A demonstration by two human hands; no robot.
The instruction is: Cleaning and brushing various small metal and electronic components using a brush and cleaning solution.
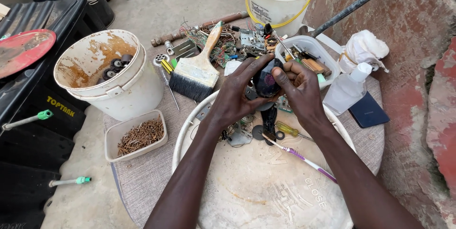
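Both hands, left hand (236, 97) and right hand (301, 91), clasped a small dark device (266, 83) above the round lid's (247, 196) far edge. The lid's near half lay open; the paintbrush (197, 70) and toothbrush (304, 159) crowded the sides.

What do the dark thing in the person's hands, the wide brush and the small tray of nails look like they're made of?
The dark rounded part, held by the left hand and right hand, looks like glossy black plastic: it shows a sheen. The brush seems to be pale, paint-smeared wood with black bristles. The tray appears to be cream plastic; its nails look like rusty brown metal.
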